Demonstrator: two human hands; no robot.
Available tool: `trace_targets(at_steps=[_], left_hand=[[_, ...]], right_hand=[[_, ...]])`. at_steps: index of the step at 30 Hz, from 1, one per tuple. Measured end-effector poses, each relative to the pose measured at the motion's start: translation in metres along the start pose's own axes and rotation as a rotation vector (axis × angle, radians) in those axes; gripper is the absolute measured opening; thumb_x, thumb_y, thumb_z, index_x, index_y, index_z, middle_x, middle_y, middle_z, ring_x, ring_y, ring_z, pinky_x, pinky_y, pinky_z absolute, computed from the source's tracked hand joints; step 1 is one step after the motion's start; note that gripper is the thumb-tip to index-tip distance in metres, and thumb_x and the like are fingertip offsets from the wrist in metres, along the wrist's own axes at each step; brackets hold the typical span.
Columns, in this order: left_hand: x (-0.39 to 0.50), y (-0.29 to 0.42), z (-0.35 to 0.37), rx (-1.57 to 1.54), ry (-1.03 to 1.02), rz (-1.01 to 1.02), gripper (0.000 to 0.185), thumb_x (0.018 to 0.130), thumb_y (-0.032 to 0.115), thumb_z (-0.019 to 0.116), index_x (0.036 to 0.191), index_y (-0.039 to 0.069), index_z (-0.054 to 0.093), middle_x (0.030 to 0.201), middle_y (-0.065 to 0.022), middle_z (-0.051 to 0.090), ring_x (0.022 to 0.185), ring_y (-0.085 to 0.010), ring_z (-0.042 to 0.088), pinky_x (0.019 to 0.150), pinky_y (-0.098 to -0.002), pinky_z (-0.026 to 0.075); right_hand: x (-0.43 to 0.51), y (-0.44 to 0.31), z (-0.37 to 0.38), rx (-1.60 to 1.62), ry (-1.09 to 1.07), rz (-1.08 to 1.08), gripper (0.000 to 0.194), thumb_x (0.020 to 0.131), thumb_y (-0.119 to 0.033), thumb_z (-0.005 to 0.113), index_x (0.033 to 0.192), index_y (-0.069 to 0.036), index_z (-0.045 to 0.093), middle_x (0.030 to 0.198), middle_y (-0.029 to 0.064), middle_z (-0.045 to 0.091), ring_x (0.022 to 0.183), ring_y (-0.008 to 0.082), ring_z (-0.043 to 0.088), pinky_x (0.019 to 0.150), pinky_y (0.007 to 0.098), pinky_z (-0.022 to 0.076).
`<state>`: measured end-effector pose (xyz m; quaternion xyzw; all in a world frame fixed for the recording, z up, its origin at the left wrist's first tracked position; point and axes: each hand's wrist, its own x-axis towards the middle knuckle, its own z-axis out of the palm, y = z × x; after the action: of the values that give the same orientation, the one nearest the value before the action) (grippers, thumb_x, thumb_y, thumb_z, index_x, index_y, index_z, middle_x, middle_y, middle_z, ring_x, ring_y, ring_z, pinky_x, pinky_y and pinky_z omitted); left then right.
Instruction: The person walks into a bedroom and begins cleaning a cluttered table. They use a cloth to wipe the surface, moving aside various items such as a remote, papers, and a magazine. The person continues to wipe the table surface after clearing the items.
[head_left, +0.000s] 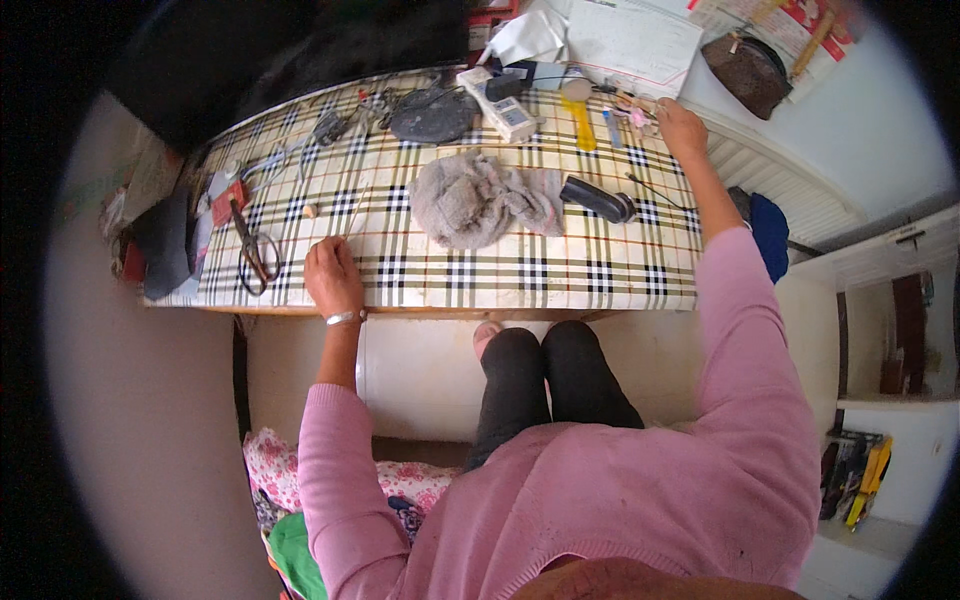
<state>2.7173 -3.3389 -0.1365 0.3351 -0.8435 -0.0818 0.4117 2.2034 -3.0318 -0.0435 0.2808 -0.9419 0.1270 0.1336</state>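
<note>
My left hand (334, 277) rests on the checked tablecloth (427, 289) near the front edge of the table. From its fingertips a thin pale stick (358, 210) points away from me. Scissors with black handles (255, 255) lie left of this hand, and a small tan piece (310, 211) is just beyond it. At the back right, my right hand (682, 129) reaches to a cluster of small items, among them a pink one (639, 118). Whether its fingers hold something is too small to tell. A crumpled grey fuzzy cloth (469, 199) sits mid-table between the hands.
Right of the cloth lie a black handheld device (598, 199) and a cable (660, 196). Along the back are a dark round pad (433, 115), a white power strip (499, 105), a yellow strip-like item (580, 124) and tangled cords. A brown pouch (748, 73) is at the far right.
</note>
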Motion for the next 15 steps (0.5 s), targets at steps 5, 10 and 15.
trace_targets(at_steps=[5,10,15], left_hand=[[0.0,0.001,0.0,-0.004,0.021,0.015,0.007,0.091,0.011,0.06,0.09,0.004,0.061,0.088,-0.0149,0.063,0.085,-0.0364,0.059,0.077,-0.0466,0.047],[0.001,0.004,-0.002,-0.004,0.018,-0.021,0.007,0.091,0.011,0.061,0.089,0.005,0.061,0.087,-0.0138,0.063,0.085,-0.0357,0.059,0.077,-0.0462,0.047],[0.002,0.001,-0.002,-0.013,0.007,-0.028,0.007,0.092,0.012,0.06,0.088,0.006,0.061,0.086,-0.0134,0.063,0.084,-0.0354,0.059,0.076,-0.046,0.047]], right_hand=[[-0.022,-0.105,-0.01,0.44,-0.249,-0.296,0.04,0.092,-0.041,0.059,0.122,-0.016,0.067,0.107,0.0125,0.071,0.098,0.0311,0.067,0.087,0.0397,0.0509],[-0.038,-0.234,0.028,0.339,-0.291,-0.539,0.057,0.088,-0.036,0.066,0.138,-0.013,0.052,0.113,0.0121,0.069,0.101,0.0277,0.066,0.085,0.0383,0.0513],[-0.045,-0.249,0.06,-0.025,0.082,-0.709,0.049,0.086,-0.019,0.062,0.134,-0.014,0.052,0.124,0.01,0.056,0.107,0.0314,0.06,0.082,0.0516,0.0483]])
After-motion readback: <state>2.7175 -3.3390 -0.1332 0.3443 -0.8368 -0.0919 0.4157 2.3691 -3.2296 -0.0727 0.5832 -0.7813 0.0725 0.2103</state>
